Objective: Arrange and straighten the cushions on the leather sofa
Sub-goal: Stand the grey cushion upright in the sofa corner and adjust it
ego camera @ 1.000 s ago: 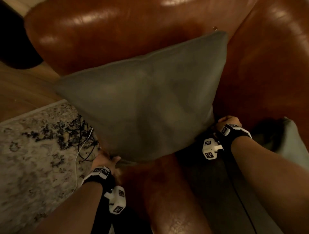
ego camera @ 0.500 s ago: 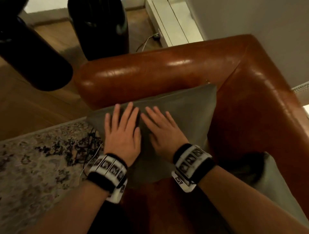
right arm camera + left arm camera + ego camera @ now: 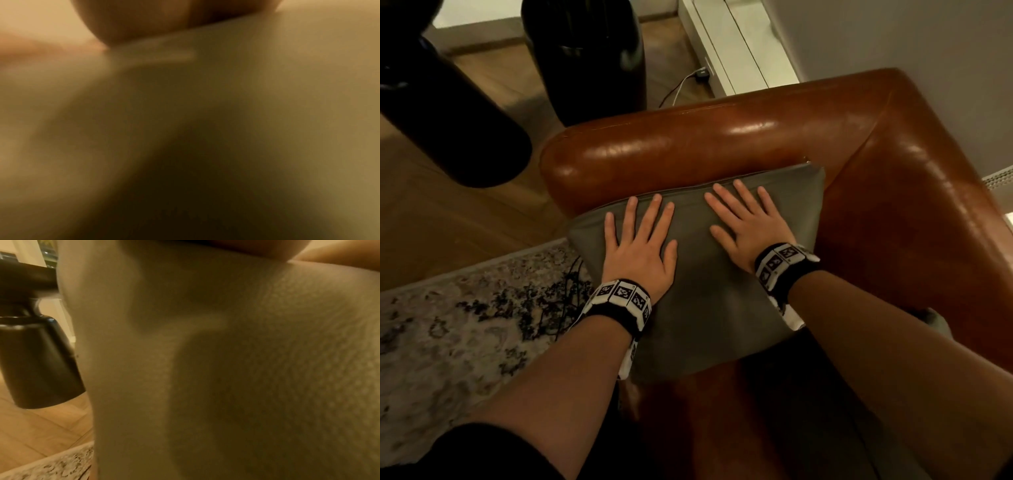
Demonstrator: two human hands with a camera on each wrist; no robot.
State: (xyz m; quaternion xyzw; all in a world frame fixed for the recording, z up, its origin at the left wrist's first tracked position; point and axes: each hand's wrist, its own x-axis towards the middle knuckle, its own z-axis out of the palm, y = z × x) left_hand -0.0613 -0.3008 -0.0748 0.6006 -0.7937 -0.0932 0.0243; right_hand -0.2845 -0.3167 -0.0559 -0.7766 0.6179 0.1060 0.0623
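Observation:
A grey square cushion (image 3: 709,308) leans in the corner of the brown leather sofa (image 3: 722,144), against the armrest. My left hand (image 3: 640,246) lies flat on its left half, fingers straight and spread. My right hand (image 3: 746,222) lies flat on its right half near the top seam, fingers straight too. In the left wrist view the cushion fabric (image 3: 246,369) fills the frame from close up. The right wrist view shows only blurred cushion fabric (image 3: 205,113). A second grey cushion (image 3: 936,320) peeks out at the right behind my right forearm.
Two tall black vases (image 3: 585,58) stand on the wooden floor beyond the armrest. A patterned rug (image 3: 465,335) lies at the left with dark cables (image 3: 565,298) on it. A white cable (image 3: 678,89) runs to a plug by the white baseboard. The sofa back (image 3: 928,205) rises on the right.
One second ago both hands held the cushion up by its lower corners. It now rests against the armrest. My flat hands have slid apart and up its face.

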